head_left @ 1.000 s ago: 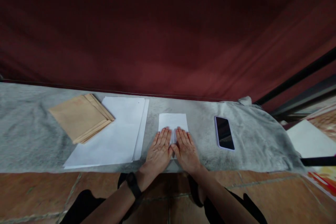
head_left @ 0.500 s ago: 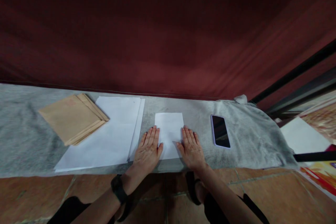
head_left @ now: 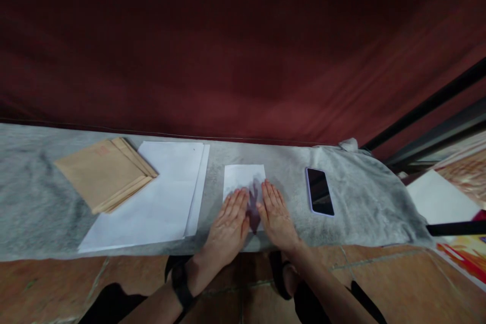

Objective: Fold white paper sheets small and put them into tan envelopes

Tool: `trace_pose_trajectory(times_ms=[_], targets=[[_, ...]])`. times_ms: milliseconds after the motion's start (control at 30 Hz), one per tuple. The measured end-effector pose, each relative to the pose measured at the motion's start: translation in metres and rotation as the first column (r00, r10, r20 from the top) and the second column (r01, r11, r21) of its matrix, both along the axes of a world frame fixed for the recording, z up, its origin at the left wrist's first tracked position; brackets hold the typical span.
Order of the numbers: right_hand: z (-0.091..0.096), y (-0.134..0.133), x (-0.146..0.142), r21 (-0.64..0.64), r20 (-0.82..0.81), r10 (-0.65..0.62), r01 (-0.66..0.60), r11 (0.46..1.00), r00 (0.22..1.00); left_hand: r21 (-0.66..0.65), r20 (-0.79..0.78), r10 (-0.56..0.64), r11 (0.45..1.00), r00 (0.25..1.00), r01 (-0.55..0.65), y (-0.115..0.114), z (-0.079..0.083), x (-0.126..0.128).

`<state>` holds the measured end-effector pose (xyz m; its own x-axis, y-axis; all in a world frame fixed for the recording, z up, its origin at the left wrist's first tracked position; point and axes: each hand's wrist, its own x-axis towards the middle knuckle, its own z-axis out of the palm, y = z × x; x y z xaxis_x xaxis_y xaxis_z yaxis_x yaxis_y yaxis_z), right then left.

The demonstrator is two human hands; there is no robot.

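Paper [head_left: 243, 173] is lying right under the action, small and white, its far end showing past the left fingertips! Left hand [head_left: 229, 223] is reaching palm-down over its left part, four fingers straight and pressed together, pinching nothing; whether they are touching or hovering just above, one cannot tell. Facing it, the right hand [head_left: 279, 220] is covering the right edge: fingers straight and close together too, pinching nothing, thumb angling out over the paper toward the left fingers. Between the two sets of fingers, a shadow [head_left: 254, 205] is falling on the white strip.

Out to the left of the left fingers, big sheets [head_left: 170, 192] are lying in an overlapping stack, and farther out, brown envelopes [head_left: 104, 172] are resting askew across their left side. Over on the other flank, right of the right fingers and apart from the paper, a phone [head_left: 320, 191] is lying face up, screen dark. Grey cloth [head_left: 364, 197] is stretching beneath it all, running out on both sides of the fingers. Beyond the fingertips, a red curtain [head_left: 228, 76] is hanging; back behind the left fingers, a black watch [head_left: 181, 283] is circling the wrist above the tiles [head_left: 129, 273].
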<state>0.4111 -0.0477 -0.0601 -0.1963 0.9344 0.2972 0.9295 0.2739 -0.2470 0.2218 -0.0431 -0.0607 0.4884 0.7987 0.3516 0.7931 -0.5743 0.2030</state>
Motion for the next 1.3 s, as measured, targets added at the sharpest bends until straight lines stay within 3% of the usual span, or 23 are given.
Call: trace_pose_trajectory(times_ms=[67, 167, 567, 867, 1300], targets=[[0.002, -0.003, -0.010, -0.020, -0.006, 0.097, -0.097, 0.995, 0.995, 0.008, -0.016, -0.085, 0.996, 0.996, 0.086, -0.008, -0.003, 0.008], [0.000, -0.006, -0.018, -0.028, 0.019, 0.154, -0.153, 0.988, 0.988, 0.051, -0.035, -0.082, 0.995, 0.996, 0.084, -0.013, -0.009, 0.010], [-0.007, 0.013, -0.008, 0.009, 0.108, -0.040, 0.039, 0.999, 0.993, 0.052, -0.079, 0.082, 0.996, 0.993, -0.078, 0.010, -0.011, -0.002], [-0.003, 0.036, -0.027, -0.073, 0.043, 0.044, -0.041, 0.997, 0.998, -0.012, -0.112, 0.061, 0.998, 0.992, -0.063, 0.034, -0.007, 0.021], [-0.014, 0.062, -0.012, 0.012, 0.060, -0.085, 0.084, 0.996, 0.995, -0.101, -0.074, 0.238, 0.964, 0.968, -0.245, 0.068, 0.004, 0.010]])
